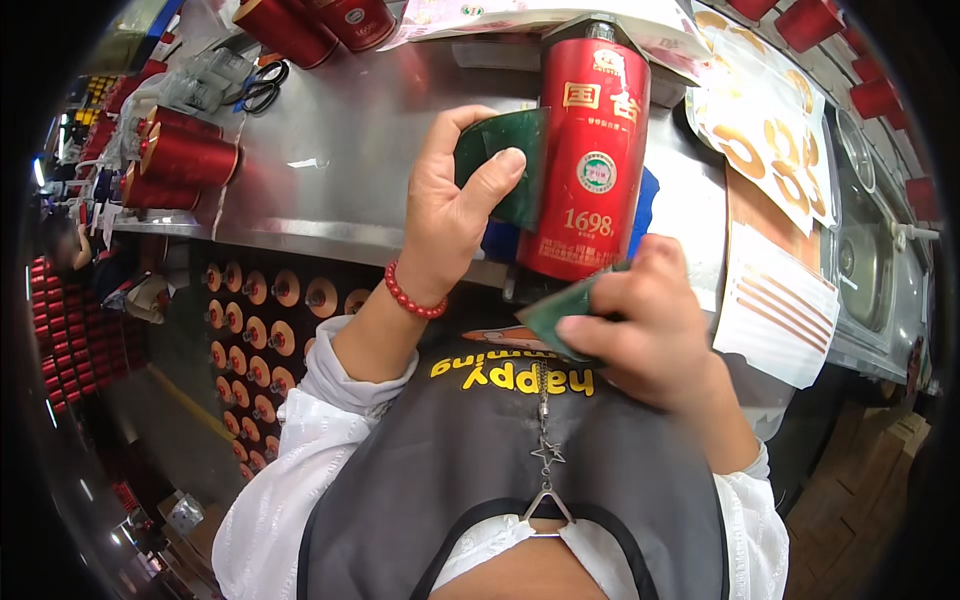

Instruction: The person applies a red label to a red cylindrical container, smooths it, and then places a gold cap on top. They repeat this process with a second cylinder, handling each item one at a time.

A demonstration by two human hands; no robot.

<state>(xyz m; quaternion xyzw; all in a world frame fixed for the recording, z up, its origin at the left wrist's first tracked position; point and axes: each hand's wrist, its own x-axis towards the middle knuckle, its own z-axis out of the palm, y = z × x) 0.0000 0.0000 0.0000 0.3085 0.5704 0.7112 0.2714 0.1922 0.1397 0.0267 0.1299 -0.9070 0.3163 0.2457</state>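
Note:
A red cylindrical bottle (592,135) with gold print and a round pale emblem lies on its side, its length running away from me. Beneath it, part of a blue support (645,205) shows. My left hand (450,195), wearing a red bead bracelet, is closed on a flat green scraper (520,140), whose edge meets the bottle's left side. Another green scraper (555,315) is gripped in my right hand (640,325), close to the bottle's near end. Motion blurs that hand, and I cannot tell whether its scraper touches the bottle.
Red bottles (190,160) lie at the left of the metal bench (340,150), near black-handled scissors (263,88). To the right are a sheet with orange shapes (780,140), a sheet with brown strips (780,305) and a sink (868,265). Rows of bottles (255,335) stand below the bench.

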